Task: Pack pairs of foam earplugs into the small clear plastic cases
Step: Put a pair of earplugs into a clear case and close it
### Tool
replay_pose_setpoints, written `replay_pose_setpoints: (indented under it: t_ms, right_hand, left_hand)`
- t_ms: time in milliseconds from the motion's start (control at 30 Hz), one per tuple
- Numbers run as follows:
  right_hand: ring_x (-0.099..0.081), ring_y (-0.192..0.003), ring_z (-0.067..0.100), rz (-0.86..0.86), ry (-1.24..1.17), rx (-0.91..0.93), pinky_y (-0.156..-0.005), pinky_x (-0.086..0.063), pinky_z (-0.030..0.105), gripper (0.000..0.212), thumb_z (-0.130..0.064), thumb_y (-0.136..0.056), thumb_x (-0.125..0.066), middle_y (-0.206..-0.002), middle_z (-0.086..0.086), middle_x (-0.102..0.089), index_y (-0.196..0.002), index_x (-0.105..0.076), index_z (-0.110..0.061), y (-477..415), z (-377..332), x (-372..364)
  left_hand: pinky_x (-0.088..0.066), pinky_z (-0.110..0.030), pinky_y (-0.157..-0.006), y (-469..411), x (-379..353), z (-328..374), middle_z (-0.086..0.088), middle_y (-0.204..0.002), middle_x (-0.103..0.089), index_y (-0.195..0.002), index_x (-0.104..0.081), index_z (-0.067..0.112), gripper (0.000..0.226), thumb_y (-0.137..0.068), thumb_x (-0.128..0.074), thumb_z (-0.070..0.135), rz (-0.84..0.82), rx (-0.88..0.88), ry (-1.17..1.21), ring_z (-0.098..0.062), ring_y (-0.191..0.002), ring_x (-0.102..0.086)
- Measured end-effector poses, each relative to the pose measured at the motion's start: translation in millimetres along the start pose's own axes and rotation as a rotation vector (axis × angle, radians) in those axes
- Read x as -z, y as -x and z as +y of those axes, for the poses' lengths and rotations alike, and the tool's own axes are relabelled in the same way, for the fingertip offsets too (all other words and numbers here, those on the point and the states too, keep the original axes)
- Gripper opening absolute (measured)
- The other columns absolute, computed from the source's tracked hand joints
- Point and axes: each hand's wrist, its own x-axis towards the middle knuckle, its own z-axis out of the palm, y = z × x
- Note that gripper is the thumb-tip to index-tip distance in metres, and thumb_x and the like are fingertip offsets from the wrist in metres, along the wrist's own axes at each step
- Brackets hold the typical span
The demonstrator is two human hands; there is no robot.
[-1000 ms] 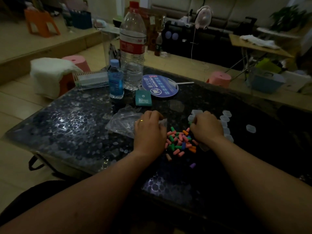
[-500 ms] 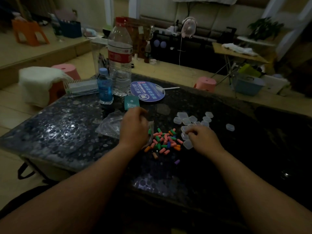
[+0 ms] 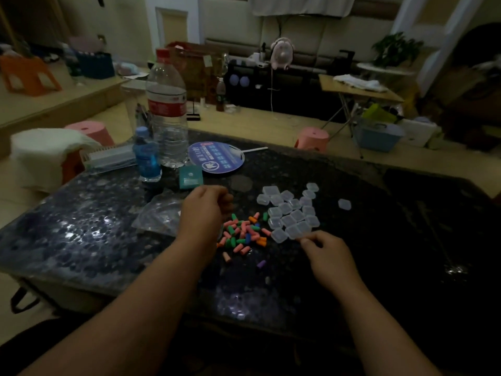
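A pile of coloured foam earplugs [image 3: 245, 233] lies on the dark table [image 3: 81, 226], with single plugs [image 3: 227, 257] strayed toward me. Right of the pile sits a cluster of several small clear cases [image 3: 290, 210], and one case [image 3: 344, 204] lies apart further right. My left hand [image 3: 204, 213] hovers at the pile's left edge with its fingers curled; nothing shows inside it. My right hand [image 3: 326, 256] is at the near edge of the cluster, thumb and forefinger pinching the rim of the nearest clear case [image 3: 294, 232].
A crumpled clear plastic bag [image 3: 160, 213] lies left of my left hand. Behind stand a small blue bottle [image 3: 146, 158], a big water bottle [image 3: 168, 112], a teal box [image 3: 190, 177] and a round blue fan [image 3: 217, 158]. Pink stools [image 3: 311, 138] stand past the table's far edge.
My right hand drew back toward me from on top of the cases to their near edge. My left hand lifted off the bag and pile. The camera tilted up.
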Motion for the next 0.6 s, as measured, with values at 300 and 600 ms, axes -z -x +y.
replay_pose_setpoints:
  t_ms: [300,600]
  right_hand:
    - [-0.063,-0.101,0.014,0.049,0.362,0.154,-0.083,-0.052,0.032,0.023,-0.021,-0.100,-0.064,-0.116,-0.006,-0.063,-0.121,-0.071,-0.028,-32.9,7.6,-16.7]
    - [-0.056,-0.111,0.021,0.027,0.738,0.363,-0.086,-0.051,0.036,0.021,-0.042,-0.097,-0.067,-0.113,-0.002,-0.058,-0.108,-0.070,-0.025,-50.1,0.1,-51.6]
  left_hand:
    - [-0.055,-0.027,-0.054,6.5,-19.8,-21.1,-0.015,-0.099,-0.073,-0.107,-0.065,0.006,0.019,-0.105,-0.050,0.016,-0.139,0.127,-0.030,-0.017,-0.068,-0.070]
    - [-0.054,-0.027,-0.057,-8.4,-30.7,-27.3,-0.008,-0.084,-0.072,-0.100,-0.066,0.007,0.016,-0.102,-0.052,0.013,-0.156,0.149,-0.042,-0.021,-0.076,-0.064]
